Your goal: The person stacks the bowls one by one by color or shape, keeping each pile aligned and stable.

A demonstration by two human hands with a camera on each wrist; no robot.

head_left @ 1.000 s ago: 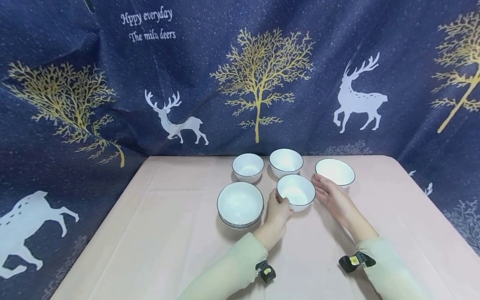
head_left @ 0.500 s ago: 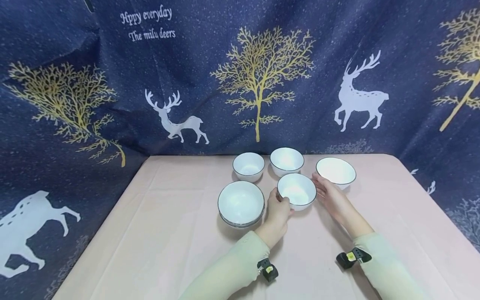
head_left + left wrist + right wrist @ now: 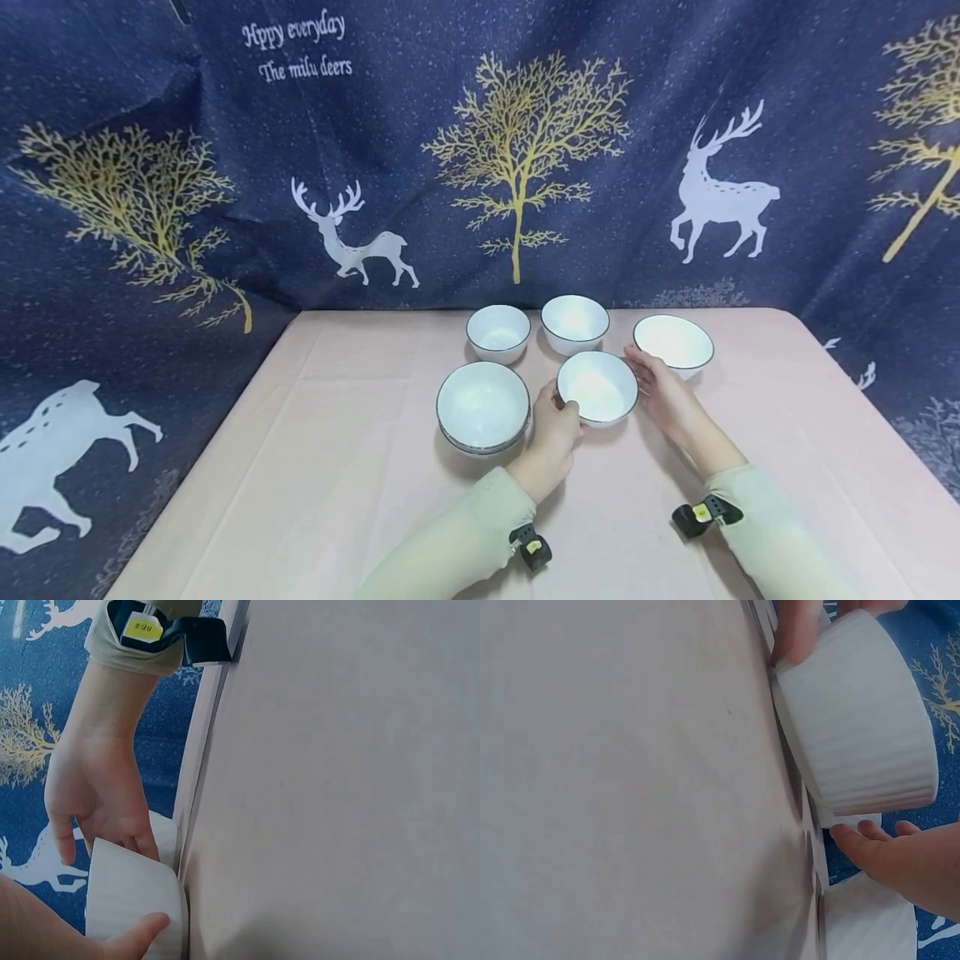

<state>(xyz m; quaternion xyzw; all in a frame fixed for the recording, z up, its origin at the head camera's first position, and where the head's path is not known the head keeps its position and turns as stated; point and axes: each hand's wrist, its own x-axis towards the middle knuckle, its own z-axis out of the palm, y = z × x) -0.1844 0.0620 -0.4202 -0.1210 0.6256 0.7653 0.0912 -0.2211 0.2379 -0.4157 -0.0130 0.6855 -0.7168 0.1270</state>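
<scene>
In the head view, the left hand (image 3: 553, 427) is clamped on the left side of a dark-rimmed white bowl (image 3: 597, 387), the landmark for what follows. That bowl sits between the two hands, over the pink table (image 3: 322, 467); whether its base touches the surface I cannot tell. The right hand (image 3: 669, 404) is to its right, fingers extended and holding nothing. To its left, past the left hand, stands a bowl stack (image 3: 483, 407). Behind the gripped bowl and to its left is a small bowl (image 3: 498, 332); just behind it, a rear bowl (image 3: 575, 321); behind and to its right, beyond the right fingertips, a side bowl (image 3: 673, 342). Farther back hangs a blue cloth (image 3: 592, 183) printed with deer and trees.

In the left wrist view, the left thumb (image 3: 142, 932) lies along the outer wall of the gripped bowl, and the right hand's fingers point toward its far side.

In the right wrist view, the right fingertips (image 3: 847, 834) are just beside the gripped bowl, with the side bowl partly visible near it.
</scene>
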